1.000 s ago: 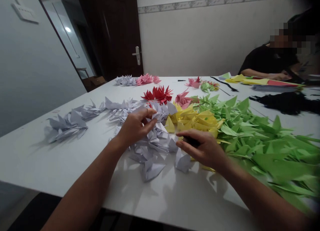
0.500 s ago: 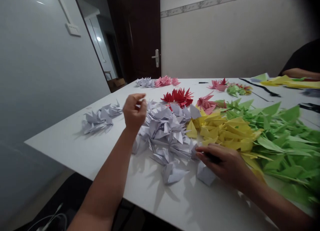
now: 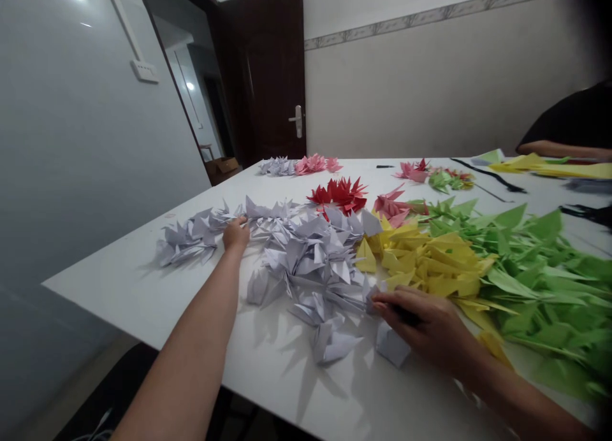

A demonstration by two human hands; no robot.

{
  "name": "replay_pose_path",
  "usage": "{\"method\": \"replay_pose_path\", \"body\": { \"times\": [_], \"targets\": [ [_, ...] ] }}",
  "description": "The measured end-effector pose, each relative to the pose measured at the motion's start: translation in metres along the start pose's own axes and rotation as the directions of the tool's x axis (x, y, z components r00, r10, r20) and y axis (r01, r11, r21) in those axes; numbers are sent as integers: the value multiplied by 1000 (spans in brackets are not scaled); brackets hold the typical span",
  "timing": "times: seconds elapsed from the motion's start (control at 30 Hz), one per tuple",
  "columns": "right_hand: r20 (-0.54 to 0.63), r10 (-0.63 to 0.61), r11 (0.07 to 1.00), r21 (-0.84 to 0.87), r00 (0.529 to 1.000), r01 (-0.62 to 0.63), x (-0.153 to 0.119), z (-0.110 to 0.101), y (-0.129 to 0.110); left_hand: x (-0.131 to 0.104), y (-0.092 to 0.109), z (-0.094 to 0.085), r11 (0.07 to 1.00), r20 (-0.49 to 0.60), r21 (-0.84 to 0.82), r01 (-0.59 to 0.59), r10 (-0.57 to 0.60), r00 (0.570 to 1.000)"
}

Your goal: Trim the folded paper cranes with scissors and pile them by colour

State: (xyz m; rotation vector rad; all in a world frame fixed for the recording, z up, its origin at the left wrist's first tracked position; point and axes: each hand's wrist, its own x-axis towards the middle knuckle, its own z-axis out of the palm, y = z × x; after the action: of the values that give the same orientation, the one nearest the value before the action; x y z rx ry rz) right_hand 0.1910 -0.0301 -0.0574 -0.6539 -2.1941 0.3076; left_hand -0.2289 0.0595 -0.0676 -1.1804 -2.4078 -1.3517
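Fingers of the left hand [image 3: 236,234], left of the middle of the frame, bent toward a row of white folded paper pieces [image 3: 189,236]; cannot tell whether pinching one or only touching. Fingers of the right hand [image 3: 433,317], lower right of centre, curled closed around a dark object [image 3: 406,315], thumb and forefinger tips close together at the right edge of the white heap [image 3: 310,253]. Between both hands, at the centre of the frame, that same heap, points sticking up every way. Below it, two loose white pieces: one at lower centre [image 3: 335,342], another just beside the right hand [image 3: 391,344]. Right of the heap, yellow folded pieces [image 3: 430,259]; beyond, spreading to the right edge, green folded pieces [image 3: 549,288]. Behind the heap, a red cluster [image 3: 340,195] and a pink one [image 3: 393,206]. Under everything, a white table [image 3: 119,272]. At upper right, a co-worker's dark sleeve [image 3: 568,125] near yellow sheets [image 3: 554,167]. At upper left of centre, a dark door [image 3: 270,65].
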Motion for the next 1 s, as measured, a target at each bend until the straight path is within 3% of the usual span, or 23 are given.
{"method": "replay_pose_path", "body": {
  "times": [0.13, 0.27, 0.37, 0.47, 0.5, 0.53, 0.57, 0.6, 0.63, 0.7, 0.77, 0.83, 0.93, 1.0],
  "targets": [
    [-41, 12, 1000, 6, 999, -12, 0, 0, 1, 2, 0, -4, 998, -59, -48, 29, -32, 998],
    [-170, 33, 999, 26, 985, -29, 1, -3, -1, -8, 14, -24, 993, -270, -117, 23, -54, 961],
    [-270, 40, 999, 36, 962, -32, 3, -4, -4, -22, 52, -46, 986, -389, -160, -49, -17, 921],
    [-347, 42, 998, 59, 937, -23, 3, -6, -8, -57, 110, -63, 942, -372, -215, -256, 164, 914],
    [-375, 61, 996, 82, 925, -33, 4, -7, -9, -74, 130, -66, 850, -342, -258, -459, 364, 866],
    [-404, 89, 993, 112, 910, -48, 4, -9, -10, -93, 148, -68, 708, -290, -280, -649, 582, 760],
    [-439, 128, 986, 152, 889, -67, 4, -10, -10, -112, 162, -68, 549, -256, -290, -784, 745, 616],
    [-476, 172, 976, 200, 863, -84, 5, -12, -9, -130, 173, -68, 412, -229, -293, -863, 846, 482],
    [-508, 213, 964, 249, 835, -94, 6, -14, -8, -146, 181, -67, 308, -204, -303, -902, 904, 377],
    [-548, 258, 947, 307, 796, -95, 8, -17, -5, -169, 185, -63, 171, -183, -303, -937, 955, 233],
    [-543, 246, 951, 294, 803, -92, 11, -20, -1, -179, 181, -59, 92, -164, -300, -950, 975, 147],
    [-511, 194, 970, 230, 837, -84, 13, -22, 1, -181, 175, -57, 43, -145, -316, -948, 985, 92],
    [-457, 129, 983, 173, 880, -55, 14, -22, 2, -182, 170, -59, 23, -128, -375, -927, 989, 76],
    [-427, 110, 985, 171, 898, -40, 13, -22, 2, -184, 169, -61, 29, -122, -417, -908, 989, 88]
  ]
}}
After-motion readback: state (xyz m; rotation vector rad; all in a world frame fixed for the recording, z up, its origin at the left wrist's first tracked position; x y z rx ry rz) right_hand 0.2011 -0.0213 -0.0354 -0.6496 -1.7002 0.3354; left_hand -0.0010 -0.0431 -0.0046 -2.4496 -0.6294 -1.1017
